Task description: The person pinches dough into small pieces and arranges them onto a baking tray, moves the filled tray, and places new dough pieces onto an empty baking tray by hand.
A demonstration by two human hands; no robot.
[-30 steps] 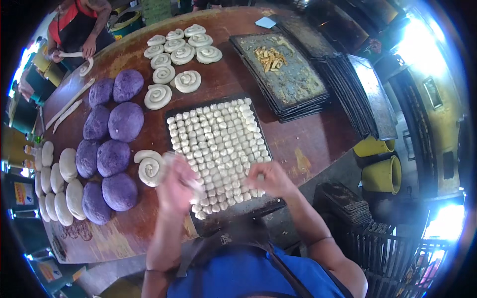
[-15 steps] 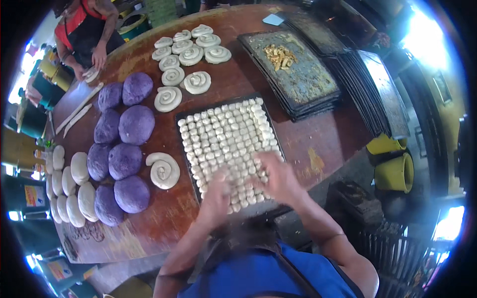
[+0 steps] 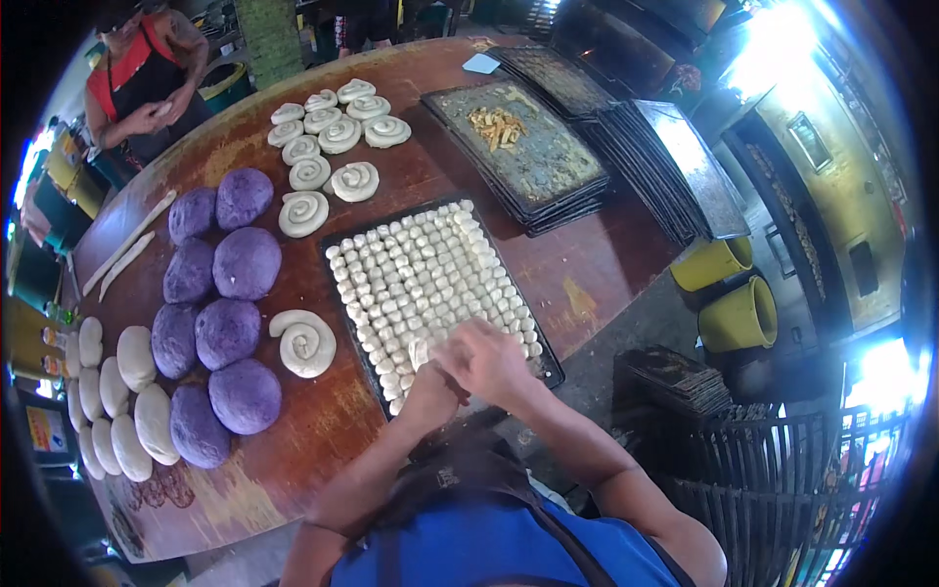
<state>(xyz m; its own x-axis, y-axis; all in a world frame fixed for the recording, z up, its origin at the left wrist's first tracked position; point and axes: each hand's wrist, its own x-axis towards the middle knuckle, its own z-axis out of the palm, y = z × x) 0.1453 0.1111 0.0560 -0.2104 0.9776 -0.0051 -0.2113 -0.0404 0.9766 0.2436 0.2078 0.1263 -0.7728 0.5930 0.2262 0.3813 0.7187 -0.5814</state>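
Observation:
A dark baking tray (image 3: 554, 376) in front of me carries close rows of small white dough balls (image 3: 421, 256). My left hand (image 3: 430, 393) is over its near edge, closed around a whitish piece of dough (image 3: 419, 351) that shows at its fingers. Against it, from the right, comes my right hand (image 3: 486, 360), with curled, slightly blurred fingers; what they pinch is hidden. Left of the tray lies a single dough coil (image 3: 302, 343).
Purple dough mounds (image 3: 247, 263) and white dough loaves (image 3: 155, 424) cover the left. More dough coils (image 3: 338, 136) lie farther back. Stacked baking trays (image 3: 565, 174) stand at the far right, above yellow buckets (image 3: 738, 315). A co-worker (image 3: 147, 88) stands at the far left.
My hands, apart over the dough balls before, have come together at the tray's near edge. The view has shifted. The co-worker's hands have risen from the table.

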